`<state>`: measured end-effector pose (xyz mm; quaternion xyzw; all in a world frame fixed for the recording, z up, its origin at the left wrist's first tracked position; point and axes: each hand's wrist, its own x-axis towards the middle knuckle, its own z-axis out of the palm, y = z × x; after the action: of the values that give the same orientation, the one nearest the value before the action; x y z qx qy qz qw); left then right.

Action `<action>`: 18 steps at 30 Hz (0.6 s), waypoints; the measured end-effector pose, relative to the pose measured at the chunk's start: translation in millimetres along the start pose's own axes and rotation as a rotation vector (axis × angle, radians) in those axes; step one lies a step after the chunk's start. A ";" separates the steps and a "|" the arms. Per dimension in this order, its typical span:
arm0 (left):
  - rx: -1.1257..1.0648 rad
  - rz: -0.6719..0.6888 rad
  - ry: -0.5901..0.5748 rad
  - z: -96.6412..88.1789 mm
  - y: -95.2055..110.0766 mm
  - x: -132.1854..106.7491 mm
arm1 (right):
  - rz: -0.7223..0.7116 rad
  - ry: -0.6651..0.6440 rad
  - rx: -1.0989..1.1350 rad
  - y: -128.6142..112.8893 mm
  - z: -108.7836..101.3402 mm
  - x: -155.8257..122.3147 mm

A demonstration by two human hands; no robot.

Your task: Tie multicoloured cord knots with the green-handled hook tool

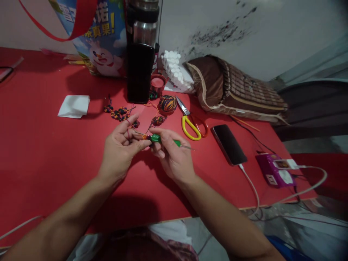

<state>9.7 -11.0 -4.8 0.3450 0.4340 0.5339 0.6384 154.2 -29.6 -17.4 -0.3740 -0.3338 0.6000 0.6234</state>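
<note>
Over the red table, my right hand (174,154) grips a crochet hook by its green handle (156,138), with a metal end pointing right past my fingers. My left hand (121,145) pinches a small multicoloured piece of yarn work (145,137) between thumb and fingers, and a strand runs over its raised fingers. The hook's thin tip meets that piece. Just beyond my hands lie a ball of variegated yarn (168,103), a small yarn bundle (157,120) and several little knotted yarn pieces (119,113). Part of the held piece is hidden by my fingers.
Scissors (191,127) with yellow and red handles lie right of the yarn. Farther right are a charging phone (228,144) and a purple box (268,170) with cables. A dark upright phone (140,74), a printed bag (102,54) and a brown cushion (239,88) stand behind.
</note>
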 end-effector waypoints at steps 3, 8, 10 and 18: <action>0.041 -0.012 -0.025 -3.1 1.9 2.2 | 0.077 -0.010 0.027 -0.7 -2.6 6.0; 0.035 -0.052 -0.091 -6.8 -0.1 5.2 | 0.191 -0.066 0.127 -3.3 -7.7 12.4; 0.014 -0.061 -0.092 -6.5 -1.0 5.8 | 0.196 -0.074 0.148 -3.4 -7.6 12.4; 0.001 -0.048 -0.080 -7.4 1.5 7.5 | 0.184 -0.101 0.125 -4.3 -5.4 9.7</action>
<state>2.8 -3.5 -7.7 0.3556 0.4166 0.5043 0.6676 161.6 -20.3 -16.7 -0.3327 -0.2909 0.6925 0.5702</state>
